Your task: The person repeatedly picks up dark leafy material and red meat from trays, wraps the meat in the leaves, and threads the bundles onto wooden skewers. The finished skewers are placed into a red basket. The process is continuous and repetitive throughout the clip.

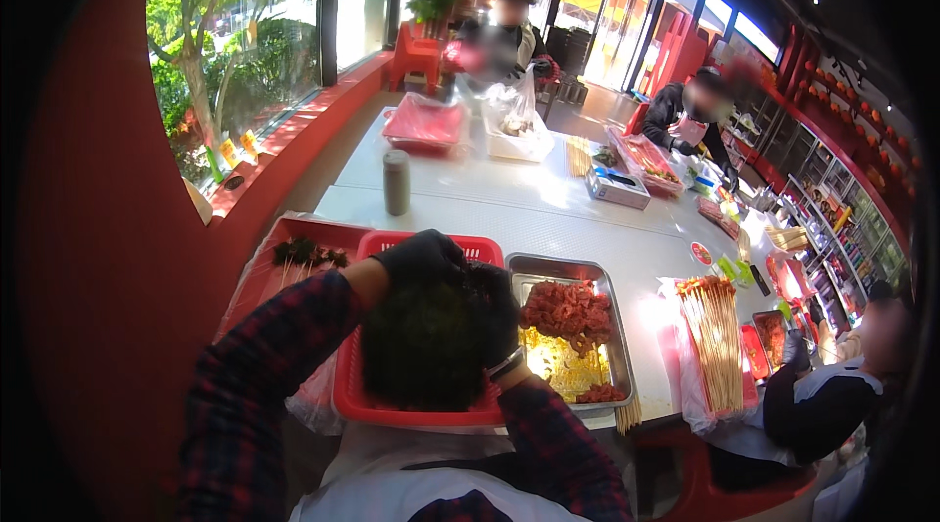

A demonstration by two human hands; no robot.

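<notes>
Both my hands wear black gloves and meet above a red plastic basket [421,415] in front of me. It holds a large heap of dark green leafy stuff [416,351]. My left hand [423,256] comes over the basket's far side with its fingers bent and closed. Against it, my right hand [493,311] is curled at the heap's right side, fingers pinched together. What lies between the fingertips is too dark and small to make out. On the left, a plastic-lined red tray [257,279] carries several skewers with dark green bundles [305,253].
Right of the basket, a metal tray [624,365] holds raw red meat [568,311] and yellowish liquid. Beyond stand a grey-green cup [397,182] and a box [618,187]. Meat skewers [713,346] lie farther right. A co-worker [822,395] sits there; two more people are across the table.
</notes>
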